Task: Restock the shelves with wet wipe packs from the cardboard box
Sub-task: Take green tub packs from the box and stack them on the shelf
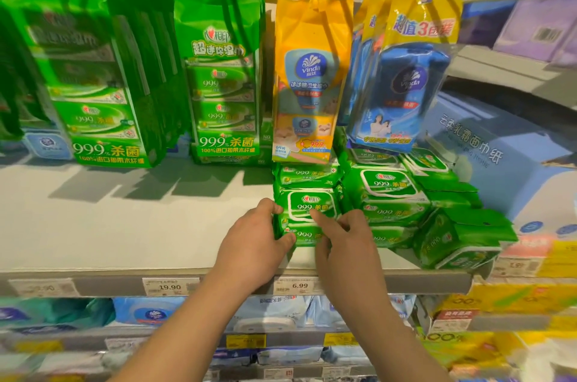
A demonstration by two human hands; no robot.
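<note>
Wet wipe packs [307,216], green with a white-edged flap reading "999" and yellow Chinese characters, sit in a short stack near the front of the pale shelf [125,225]. The left hand [254,244] curls its fingers and thumb round the stack's left end, gripping it. The right hand [346,244] has its index finger laid straight across the top pack and its thumb against the stack's near side; its other fingers are loosely bent.

Just right of the stack lie more green packs [385,194] of the same print, some tipped on their sides. Above, on hooks, hang tall green multipacks [223,69] marked "99.9%" and "100%", a yellow Vinda bag [310,75], and a blue Vinda bundle [409,82] whose yellow header shows a "3". On the shelf's front rail, price tags read "19.90" [170,286] and "6.99" [296,285]. At far right stands a pale blue tissue carton [499,147] with Chinese writing.
</note>
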